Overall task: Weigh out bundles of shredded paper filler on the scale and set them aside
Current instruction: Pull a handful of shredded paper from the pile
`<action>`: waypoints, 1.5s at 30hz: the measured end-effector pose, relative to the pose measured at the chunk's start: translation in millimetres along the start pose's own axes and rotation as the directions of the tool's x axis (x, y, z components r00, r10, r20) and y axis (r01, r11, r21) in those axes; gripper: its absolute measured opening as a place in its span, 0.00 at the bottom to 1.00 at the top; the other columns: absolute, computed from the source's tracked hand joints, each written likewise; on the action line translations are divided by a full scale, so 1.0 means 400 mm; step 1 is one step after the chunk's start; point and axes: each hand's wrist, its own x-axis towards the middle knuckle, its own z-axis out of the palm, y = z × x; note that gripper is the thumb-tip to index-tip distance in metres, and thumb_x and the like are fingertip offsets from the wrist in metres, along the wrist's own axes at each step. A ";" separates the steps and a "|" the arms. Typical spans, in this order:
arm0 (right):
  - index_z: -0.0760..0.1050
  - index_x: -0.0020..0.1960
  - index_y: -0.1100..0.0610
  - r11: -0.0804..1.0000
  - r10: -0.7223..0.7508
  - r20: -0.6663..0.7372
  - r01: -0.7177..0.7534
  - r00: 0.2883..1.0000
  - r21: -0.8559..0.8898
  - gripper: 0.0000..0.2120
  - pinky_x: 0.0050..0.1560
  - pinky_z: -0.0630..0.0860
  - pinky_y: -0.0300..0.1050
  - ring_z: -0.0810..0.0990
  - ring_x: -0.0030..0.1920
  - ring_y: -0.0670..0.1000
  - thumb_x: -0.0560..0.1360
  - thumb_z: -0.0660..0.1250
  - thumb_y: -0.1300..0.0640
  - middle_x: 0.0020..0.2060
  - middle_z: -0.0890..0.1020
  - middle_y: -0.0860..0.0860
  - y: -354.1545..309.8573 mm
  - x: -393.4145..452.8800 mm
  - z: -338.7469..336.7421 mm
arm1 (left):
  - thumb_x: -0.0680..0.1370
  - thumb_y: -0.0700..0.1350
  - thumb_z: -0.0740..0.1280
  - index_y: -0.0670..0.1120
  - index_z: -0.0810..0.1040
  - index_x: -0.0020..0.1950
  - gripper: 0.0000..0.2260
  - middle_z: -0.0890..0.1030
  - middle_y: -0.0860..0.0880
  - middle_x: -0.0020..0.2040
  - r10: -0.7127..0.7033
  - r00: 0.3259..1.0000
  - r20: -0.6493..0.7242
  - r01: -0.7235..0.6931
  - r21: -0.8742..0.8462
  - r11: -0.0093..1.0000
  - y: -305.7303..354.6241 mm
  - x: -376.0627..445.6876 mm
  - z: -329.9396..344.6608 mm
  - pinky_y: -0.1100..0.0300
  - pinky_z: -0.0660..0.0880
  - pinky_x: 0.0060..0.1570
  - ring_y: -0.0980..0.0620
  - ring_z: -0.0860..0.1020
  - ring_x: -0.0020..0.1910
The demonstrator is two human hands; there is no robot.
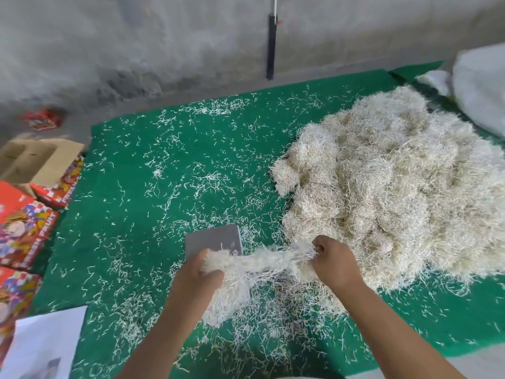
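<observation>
A bundle of white shredded paper (257, 262) is stretched between my two hands above the grey scale (213, 239). My left hand (199, 274) grips its left end, and more shreds hang down below that hand. My right hand (333, 259) pinches the right end with curled fingers. The scale's flat grey plate lies on the green mat (153, 187), partly hidden by my left hand and the bundle. A large heap of shredded paper (390, 184) fills the mat's right side, just beyond my right hand.
Loose shreds are scattered all over the mat. Red printed fruit boxes (24, 228) and an open cardboard box (35, 162) stand at the left edge. White paper (43, 348) lies at the lower left. A white plastic bag (481, 86) sits at the far right. A grey wall runs behind.
</observation>
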 end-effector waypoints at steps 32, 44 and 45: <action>0.67 0.71 0.23 0.578 -0.317 0.283 -0.053 0.905 0.814 0.27 0.75 0.72 0.58 0.72 0.72 0.47 0.73 0.60 0.20 0.73 0.72 0.36 -0.371 -0.046 -0.160 | 0.65 0.49 0.69 0.81 0.75 0.47 0.24 0.82 0.71 0.49 0.298 0.922 -0.249 -0.364 -0.285 0.887 0.378 -0.030 -0.176 0.58 0.68 0.48 0.73 0.79 0.41; 0.73 0.73 0.40 0.691 -0.488 0.326 0.130 0.810 0.711 0.35 0.72 0.74 0.52 0.83 0.61 0.43 0.70 0.74 0.28 0.62 0.82 0.35 -0.533 -0.075 -0.165 | 0.73 0.29 0.66 0.49 0.79 0.61 0.21 0.84 0.51 0.50 0.596 0.720 -0.355 -0.685 -0.503 0.527 0.556 -0.009 -0.243 0.63 0.78 0.47 0.56 0.81 0.47; 0.80 0.65 0.43 0.688 -0.471 0.261 0.165 0.843 0.707 0.24 0.71 0.76 0.56 0.86 0.56 0.45 0.74 0.74 0.34 0.57 0.86 0.41 -0.544 -0.074 -0.168 | 0.74 0.28 0.66 0.49 0.78 0.62 0.22 0.84 0.52 0.50 0.594 0.720 -0.358 -0.686 -0.493 0.535 0.556 -0.011 -0.246 0.64 0.78 0.47 0.57 0.81 0.46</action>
